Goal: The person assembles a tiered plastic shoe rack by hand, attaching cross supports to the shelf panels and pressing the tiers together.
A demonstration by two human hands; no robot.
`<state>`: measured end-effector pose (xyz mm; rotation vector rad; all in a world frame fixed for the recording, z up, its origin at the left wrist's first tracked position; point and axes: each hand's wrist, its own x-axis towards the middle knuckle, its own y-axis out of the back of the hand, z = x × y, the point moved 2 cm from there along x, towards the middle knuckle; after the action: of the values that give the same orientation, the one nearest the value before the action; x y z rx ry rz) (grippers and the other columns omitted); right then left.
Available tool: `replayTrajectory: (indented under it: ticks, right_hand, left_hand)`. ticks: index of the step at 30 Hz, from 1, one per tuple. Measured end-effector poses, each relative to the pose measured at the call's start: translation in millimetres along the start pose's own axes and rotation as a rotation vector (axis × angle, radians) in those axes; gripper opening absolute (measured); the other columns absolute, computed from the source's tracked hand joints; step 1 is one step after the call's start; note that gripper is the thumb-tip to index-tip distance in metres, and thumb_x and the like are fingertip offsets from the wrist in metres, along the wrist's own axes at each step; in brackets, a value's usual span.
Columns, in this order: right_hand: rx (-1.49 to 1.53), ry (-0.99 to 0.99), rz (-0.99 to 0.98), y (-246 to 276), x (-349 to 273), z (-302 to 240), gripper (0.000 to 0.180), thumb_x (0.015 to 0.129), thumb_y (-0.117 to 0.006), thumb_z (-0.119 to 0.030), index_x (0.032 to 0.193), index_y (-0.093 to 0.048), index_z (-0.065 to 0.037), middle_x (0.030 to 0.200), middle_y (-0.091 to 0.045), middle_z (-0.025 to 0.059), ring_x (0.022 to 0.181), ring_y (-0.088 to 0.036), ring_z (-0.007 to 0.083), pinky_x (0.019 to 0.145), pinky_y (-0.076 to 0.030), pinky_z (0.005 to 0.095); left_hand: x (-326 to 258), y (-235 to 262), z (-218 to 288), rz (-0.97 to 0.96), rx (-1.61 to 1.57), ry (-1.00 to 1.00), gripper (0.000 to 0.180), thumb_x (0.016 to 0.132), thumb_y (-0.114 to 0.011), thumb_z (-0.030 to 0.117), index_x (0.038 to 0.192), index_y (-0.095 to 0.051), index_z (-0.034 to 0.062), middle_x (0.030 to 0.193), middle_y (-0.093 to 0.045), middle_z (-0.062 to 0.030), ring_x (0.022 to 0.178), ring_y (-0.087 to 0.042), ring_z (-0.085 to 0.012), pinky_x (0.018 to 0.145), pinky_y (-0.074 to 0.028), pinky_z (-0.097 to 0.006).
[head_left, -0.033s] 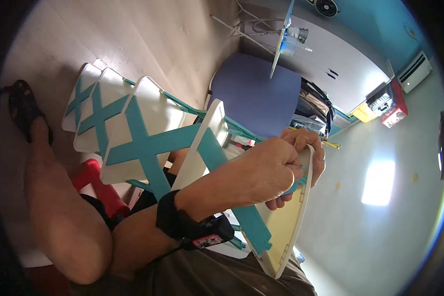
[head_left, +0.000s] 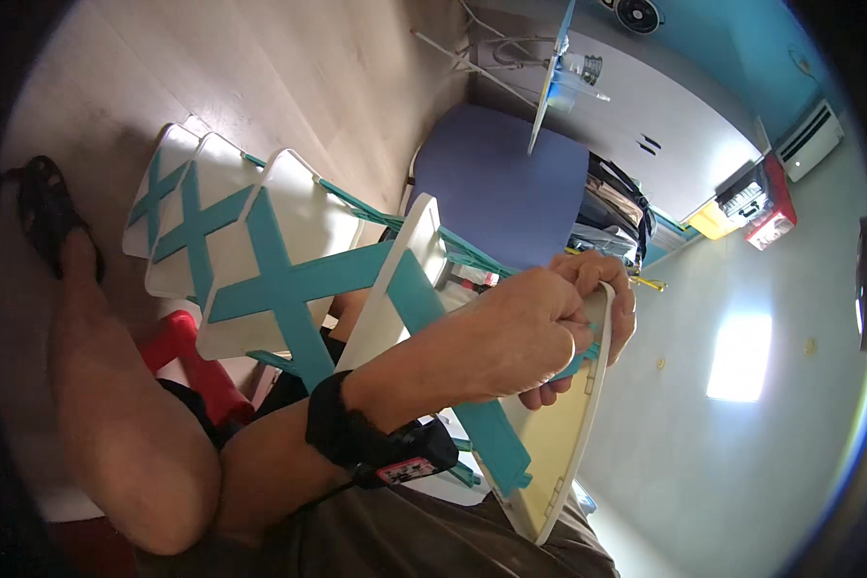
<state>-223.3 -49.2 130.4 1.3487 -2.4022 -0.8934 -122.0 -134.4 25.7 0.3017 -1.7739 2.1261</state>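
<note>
Nearest the viewer, a forearm wearing a black wrist strap (head_left: 361, 438) crosses the frame from lower left. It ends in the left hand (head_left: 511, 337), fingers curled tight and pressed together on the top edge of a cream panel (head_left: 549, 448). The panel stands tilted over the person's lap, with a teal cross-brace (head_left: 486, 433) on its face. The right hand (head_left: 607, 289) lies just behind, fingers wrapped over the same edge; how firmly it grips cannot be told. Beyond, a row of white panels with teal crosses (head_left: 270, 279) leans on the wooden floor (head_left: 289, 77). A red stool (head_left: 197, 371) stands beneath them. Farther off sits a blue chair (head_left: 501, 188).
</note>
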Motion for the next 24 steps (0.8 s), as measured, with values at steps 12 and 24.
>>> replayTrajectory:
  ticks: [12, 24]
  right_hand:
    - [-0.214, 0.035, 0.142, 6, -2, -1, 0.047, 0.087, -0.050, -0.048, 0.076, -0.046, -0.002, 0.067, -0.039, 0.0038, 0.061, -0.036, 0.0118, 0.052, -0.028, 0.0259]
    - [-0.165, 0.001, 0.142, 11, -4, 7, 0.047, 0.087, -0.051, -0.047, 0.072, -0.044, -0.003, 0.066, -0.036, 0.0026, 0.059, -0.032, 0.0118, 0.052, -0.026, 0.0265]
  left_hand:
    - [1, -4, 1, 0.096, 0.062, 0.003, 0.025, 0.095, -0.053, 0.019, 0.081, -0.058, -0.0016, 0.065, -0.060, -0.0063, 0.053, -0.059, -0.0114, 0.046, -0.049, -0.024]
    - [5, -4, -4, 0.087, 0.060, -0.013, 0.026, 0.094, -0.051, 0.016, 0.078, -0.057, -0.0023, 0.064, -0.059, -0.0053, 0.053, -0.058, -0.0106, 0.045, -0.048, -0.024]
